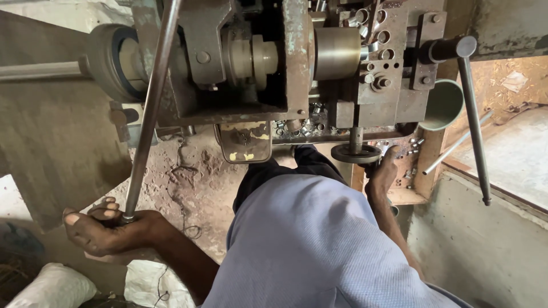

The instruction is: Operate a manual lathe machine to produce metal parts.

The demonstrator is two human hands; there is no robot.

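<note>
Left hand (105, 231) clenched around the lower end of a long, stiff, probably heavy steel lever (149, 108); right hand (381, 174) grasping 1 small handwheel (356, 153) by its rim.

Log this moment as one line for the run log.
left hand: gripping long lever end | right hand: on handwheel | machine: rusty
</note>
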